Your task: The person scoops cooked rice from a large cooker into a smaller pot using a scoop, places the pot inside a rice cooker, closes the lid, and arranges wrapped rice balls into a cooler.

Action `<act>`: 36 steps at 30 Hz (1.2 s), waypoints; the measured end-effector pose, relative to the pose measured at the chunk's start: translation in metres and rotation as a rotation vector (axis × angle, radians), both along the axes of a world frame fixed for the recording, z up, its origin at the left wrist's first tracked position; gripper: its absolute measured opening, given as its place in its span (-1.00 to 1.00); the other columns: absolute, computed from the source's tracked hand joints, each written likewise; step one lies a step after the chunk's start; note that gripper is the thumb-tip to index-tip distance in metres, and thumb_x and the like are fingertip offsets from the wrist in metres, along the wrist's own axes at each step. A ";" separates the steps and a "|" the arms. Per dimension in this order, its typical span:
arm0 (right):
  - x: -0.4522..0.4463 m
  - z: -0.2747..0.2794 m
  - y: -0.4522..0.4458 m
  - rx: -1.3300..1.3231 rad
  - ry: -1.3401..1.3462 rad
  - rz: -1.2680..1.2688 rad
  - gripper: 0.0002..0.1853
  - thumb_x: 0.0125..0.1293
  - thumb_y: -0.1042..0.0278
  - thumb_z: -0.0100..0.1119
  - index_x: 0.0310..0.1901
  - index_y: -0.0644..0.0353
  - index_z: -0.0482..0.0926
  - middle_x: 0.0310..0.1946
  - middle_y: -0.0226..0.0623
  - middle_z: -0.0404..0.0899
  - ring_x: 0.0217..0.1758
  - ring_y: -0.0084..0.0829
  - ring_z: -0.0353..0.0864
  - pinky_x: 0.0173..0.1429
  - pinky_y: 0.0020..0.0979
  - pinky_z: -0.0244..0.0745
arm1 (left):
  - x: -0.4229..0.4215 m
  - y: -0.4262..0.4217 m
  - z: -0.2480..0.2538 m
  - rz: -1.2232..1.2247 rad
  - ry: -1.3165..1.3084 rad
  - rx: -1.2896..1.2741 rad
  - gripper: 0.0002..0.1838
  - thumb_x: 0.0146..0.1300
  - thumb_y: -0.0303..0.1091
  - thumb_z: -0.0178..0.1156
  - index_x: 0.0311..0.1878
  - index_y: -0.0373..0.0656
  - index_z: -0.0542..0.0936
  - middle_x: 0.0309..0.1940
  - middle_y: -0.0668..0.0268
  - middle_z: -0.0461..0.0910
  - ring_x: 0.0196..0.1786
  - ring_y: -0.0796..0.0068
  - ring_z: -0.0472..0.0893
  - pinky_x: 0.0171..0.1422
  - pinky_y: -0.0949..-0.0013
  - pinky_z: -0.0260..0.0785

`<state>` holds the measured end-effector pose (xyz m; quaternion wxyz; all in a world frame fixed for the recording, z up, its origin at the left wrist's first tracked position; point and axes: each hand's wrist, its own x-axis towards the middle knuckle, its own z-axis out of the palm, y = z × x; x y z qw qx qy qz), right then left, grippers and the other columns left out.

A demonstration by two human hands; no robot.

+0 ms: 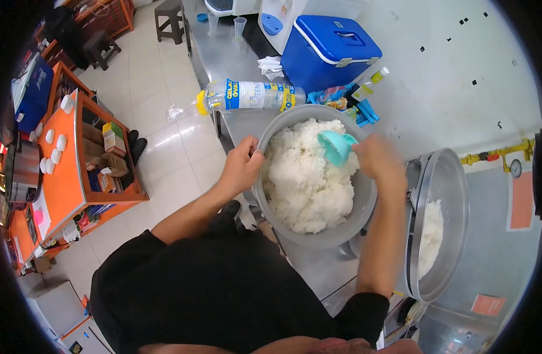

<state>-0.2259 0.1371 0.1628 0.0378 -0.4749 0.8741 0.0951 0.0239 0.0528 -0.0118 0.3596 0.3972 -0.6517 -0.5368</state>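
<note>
A large grey bowl (316, 238) stands on the metal counter, heaped with a white, clumpy mass (303, 183) whose exact kind I cannot tell. My left hand (244, 162) grips the bowl's left rim, thumb and fingers closed on it. Over the right part of the heap, my right hand (378, 158) is blurred by motion but closed around the handle end of a turquoise scoop (334, 148). The scoop's cup is tilted and touches or hangs just above the white mass; which, I cannot tell.
Behind the bowl lie a clear plastic bottle (253, 96) with a yellow cap and a blue cooler (330, 52). At right stands a round metal pan (454, 236) with more white mass inside. An orange shelf unit (76, 159) is across the tiled floor.
</note>
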 end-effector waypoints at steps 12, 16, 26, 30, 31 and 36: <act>0.011 0.018 -0.005 -0.113 0.009 0.038 -0.61 0.41 0.05 0.14 -0.12 0.28 0.68 -0.13 0.03 0.71 -0.02 0.06 0.68 0.05 0.02 0.53 | -0.004 0.000 0.001 0.027 0.016 0.007 -0.90 0.32 -0.43 0.07 -0.24 -0.27 0.43 -0.53 0.25 0.43 -0.42 0.52 0.40 -0.31 0.32 0.30; 0.005 0.022 -0.002 -0.067 -0.015 -0.118 -0.64 0.40 0.09 0.10 -0.12 0.21 0.71 -0.12 -0.01 0.72 -0.01 -0.01 0.72 0.05 0.03 0.56 | -0.005 0.001 -0.007 0.031 0.038 0.025 -0.91 0.32 -0.43 0.05 -0.25 -0.25 0.43 -0.52 0.31 0.42 -0.41 0.55 0.39 -0.32 0.35 0.29; -0.001 0.100 0.074 -0.383 -0.128 0.035 -0.61 0.32 0.12 0.17 -0.04 0.32 0.64 -0.17 0.13 0.68 -0.03 0.09 0.67 0.09 0.00 0.53 | -0.006 0.000 0.000 0.009 0.060 0.026 -0.90 0.36 -0.51 -0.02 -0.19 -0.22 0.50 -0.37 0.43 0.46 -0.25 0.64 0.42 -0.15 0.45 0.33; -0.043 0.164 0.149 -0.380 -0.065 -0.182 -0.59 0.28 0.11 0.18 -0.12 0.38 0.64 -0.18 0.16 0.65 -0.05 0.13 0.63 0.08 -0.04 0.48 | -0.005 -0.003 -0.008 0.010 0.082 0.017 -0.91 0.36 -0.50 -0.05 -0.24 -0.19 0.46 -0.38 0.46 0.44 -0.28 0.67 0.39 -0.17 0.49 0.30; -0.055 0.174 0.170 -0.346 -0.032 -0.267 -0.59 0.27 0.11 0.18 -0.14 0.39 0.64 -0.17 0.17 0.65 -0.04 0.13 0.62 0.08 -0.04 0.46 | -0.006 -0.003 -0.009 0.020 0.083 0.025 -0.91 0.36 -0.49 -0.05 -0.25 -0.19 0.46 -0.39 0.47 0.43 -0.30 0.68 0.37 -0.19 0.50 0.28; -0.124 0.161 0.266 0.088 0.410 -0.625 -0.65 0.31 0.20 0.15 -0.19 0.38 0.69 -0.19 0.17 0.67 -0.08 0.14 0.67 0.02 -0.02 0.53 | -0.008 -0.003 -0.012 0.042 0.110 0.084 -0.90 0.36 -0.44 -0.06 -0.27 -0.16 0.45 -0.43 0.52 0.37 -0.35 0.73 0.29 -0.26 0.55 0.18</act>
